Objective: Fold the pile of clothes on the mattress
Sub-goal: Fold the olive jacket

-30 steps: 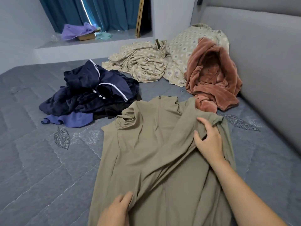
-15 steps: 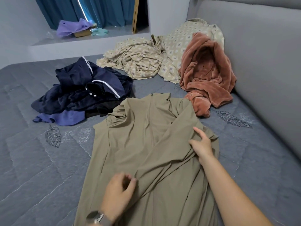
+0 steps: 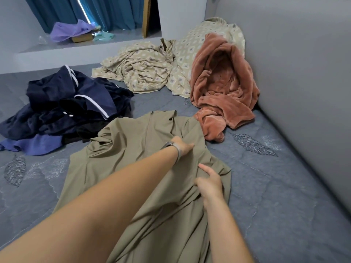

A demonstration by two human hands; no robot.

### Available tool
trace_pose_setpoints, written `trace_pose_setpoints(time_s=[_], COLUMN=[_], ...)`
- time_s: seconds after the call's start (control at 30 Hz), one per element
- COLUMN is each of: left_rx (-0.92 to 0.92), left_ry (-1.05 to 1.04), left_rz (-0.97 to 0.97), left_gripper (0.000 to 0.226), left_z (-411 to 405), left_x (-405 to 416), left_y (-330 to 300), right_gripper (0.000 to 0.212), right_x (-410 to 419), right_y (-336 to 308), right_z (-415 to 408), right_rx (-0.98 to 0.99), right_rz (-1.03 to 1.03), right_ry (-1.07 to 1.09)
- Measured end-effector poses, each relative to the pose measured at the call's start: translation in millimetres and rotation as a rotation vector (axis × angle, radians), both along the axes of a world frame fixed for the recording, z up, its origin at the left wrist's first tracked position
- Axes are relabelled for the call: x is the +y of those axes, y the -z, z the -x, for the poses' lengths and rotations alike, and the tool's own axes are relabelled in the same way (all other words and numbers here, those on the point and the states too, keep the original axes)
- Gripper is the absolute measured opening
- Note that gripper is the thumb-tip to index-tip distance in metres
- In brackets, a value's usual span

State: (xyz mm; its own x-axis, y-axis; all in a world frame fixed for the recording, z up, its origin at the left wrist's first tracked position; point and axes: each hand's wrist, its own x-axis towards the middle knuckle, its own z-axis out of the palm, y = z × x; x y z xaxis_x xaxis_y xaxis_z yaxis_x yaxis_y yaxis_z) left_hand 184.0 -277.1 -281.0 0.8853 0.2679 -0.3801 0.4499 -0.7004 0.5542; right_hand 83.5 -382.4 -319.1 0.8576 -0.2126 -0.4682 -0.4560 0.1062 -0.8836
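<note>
Hands of one person work on an olive garment (image 3: 133,149) spread on a grey quilted mattress (image 3: 284,196), seen from a head-worn camera looking forward and down. The garment lies directly in front of the person, its long axis running away from them, collar end farthest and hem end running out of view at the bottom edge.

The left hand (image 3: 182,146), with a watch on its wrist, reaches across the body to the far right shoulder area of the garment. Its fingers are buried in a fold there, so whether it grips or only presses the cloth cannot be told. The right hand (image 3: 209,182) sits nearer the person on the garment's right edge, fingers curled into a bunched ridge of fabric, apparently pinching it. The right side is gathered under both hands while the left side lies flatter, so the coming move likely turns on drawing that right side across or smoothing it.

One navy pile of clothes (image 3: 66,109) waits to the far left, well apart from the hands. One patterned beige sheet (image 3: 144,71) and one rust fleece blanket (image 3: 224,86) lie beyond, against the grey upholstered headboard (image 3: 303,73).
</note>
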Motion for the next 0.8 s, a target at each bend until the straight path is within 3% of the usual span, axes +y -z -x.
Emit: trace_pose_setpoints(time_s=[0.07,0.17,0.23,0.3,0.4,0.5,0.6,0.67,0.8], left_rx=[-0.162,-0.518,-0.631,-0.573,-0.361,-0.407,-0.447,-0.35,-0.269], left_ry=[0.028,-0.021,-0.096,-0.139,-0.019,0.151,0.352,0.513,0.579], left_rz=[0.044,0.194,0.282,0.313,0.205,-0.058,-0.188,-0.35,-0.525], left_gripper=[0.044,0.029,0.019,0.022,0.048,0.049,0.052,0.06,0.056], left_z=[-13,-19,-25,-29,-26,-4,54,110,235], left_x=[-7,-11,-7,0,6,16,35,59,128], left_y=[1,-4,-2,4,18,22,25,33,52], right_gripper=[0.062,0.073,0.079,0.085,0.089,0.085,0.078,0.079,0.07], right_x=[0,-6,-11,-14,-16,-18,-12,0,33], right_y=[-4,-17,-20,-15,-7,-16,-33,-41,-43], right_z=[-2,-2,-4,-6,-7,-8,5,20,54], right_rx=[-0.066,-0.276,-0.378,-0.353,-0.193,-0.135,-0.002,0.037,-0.167], right_rz=[0.027,0.076,0.139,0.193,0.288,0.428,0.796,0.939,1.019], right_ry=[0.051,0.196,0.199,0.116,-0.1,-0.083,-0.155,-0.311,-0.828])
